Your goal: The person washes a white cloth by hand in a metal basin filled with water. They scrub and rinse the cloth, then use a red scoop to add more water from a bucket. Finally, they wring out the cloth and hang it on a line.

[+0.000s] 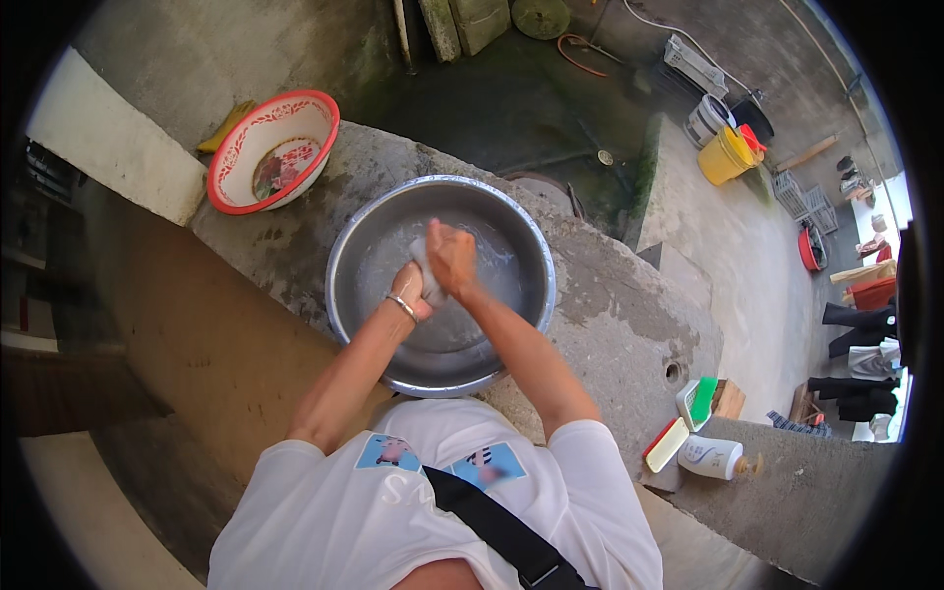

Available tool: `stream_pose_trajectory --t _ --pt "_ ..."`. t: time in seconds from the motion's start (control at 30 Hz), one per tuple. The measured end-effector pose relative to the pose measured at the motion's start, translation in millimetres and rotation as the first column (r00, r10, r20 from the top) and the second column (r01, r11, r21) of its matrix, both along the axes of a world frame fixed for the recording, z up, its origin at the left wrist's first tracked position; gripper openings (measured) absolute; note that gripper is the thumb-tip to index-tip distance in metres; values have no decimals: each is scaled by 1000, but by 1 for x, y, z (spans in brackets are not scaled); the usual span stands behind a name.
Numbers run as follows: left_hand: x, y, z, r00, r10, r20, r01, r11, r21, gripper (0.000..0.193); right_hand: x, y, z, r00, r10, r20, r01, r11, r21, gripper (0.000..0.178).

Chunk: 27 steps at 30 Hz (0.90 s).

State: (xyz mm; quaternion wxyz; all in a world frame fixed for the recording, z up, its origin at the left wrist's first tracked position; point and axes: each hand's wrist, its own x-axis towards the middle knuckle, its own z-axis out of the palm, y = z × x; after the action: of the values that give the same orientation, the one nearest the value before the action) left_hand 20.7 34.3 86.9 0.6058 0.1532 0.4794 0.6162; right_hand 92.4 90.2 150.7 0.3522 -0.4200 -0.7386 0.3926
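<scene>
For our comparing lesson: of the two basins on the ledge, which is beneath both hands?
The grey metal basin: the left hand and right hand are over it. The red-rimmed white basin is under neither.

Pale lettering [401, 487] marks the white shirt [379, 526], small print [700, 455] the white bottle [713, 458].

A concrete ledge [634, 305] carries a metal basin [516, 261]; also a patterned bowl [313, 120].

I am in what looks like a home's washing yard: a wide metal basin [513, 280] and a red-rimmed basin [239, 155] sit on a rough concrete tabletop [629, 313] with a drain hole [673, 372]; a pump bottle [706, 458], yellow bucket [722, 159] and hanging clothes [865, 404] show rightward.
</scene>
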Motion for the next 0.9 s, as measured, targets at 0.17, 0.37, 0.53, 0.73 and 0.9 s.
stream_pose_trajectory --t 0.17,0.37,0.53,0.73,0.9 --pt "-7 -19 44 986 152 62 -141 979 -147 34 7 20 -2 998 67 -9 -68 998 -16 41" --pt "-18 -30 62 996 85 -34 -91 921 -380 77 25 0 18 899 414 143 -438 849 296 21" --pt "-26 -34 24 923 27 384 57 977 -207 51 46 -14 26 887 461 32 -460 887 -38 34" --pt "-17 -32 32 945 74 318 -80 997 7 12 52 8 19 960 269 74 -51 431 -901 44" --pt "-19 -25 27 986 152 73 -144 984 -103 22 39 8 -43 968 123 -217 -241 677 -695 30"
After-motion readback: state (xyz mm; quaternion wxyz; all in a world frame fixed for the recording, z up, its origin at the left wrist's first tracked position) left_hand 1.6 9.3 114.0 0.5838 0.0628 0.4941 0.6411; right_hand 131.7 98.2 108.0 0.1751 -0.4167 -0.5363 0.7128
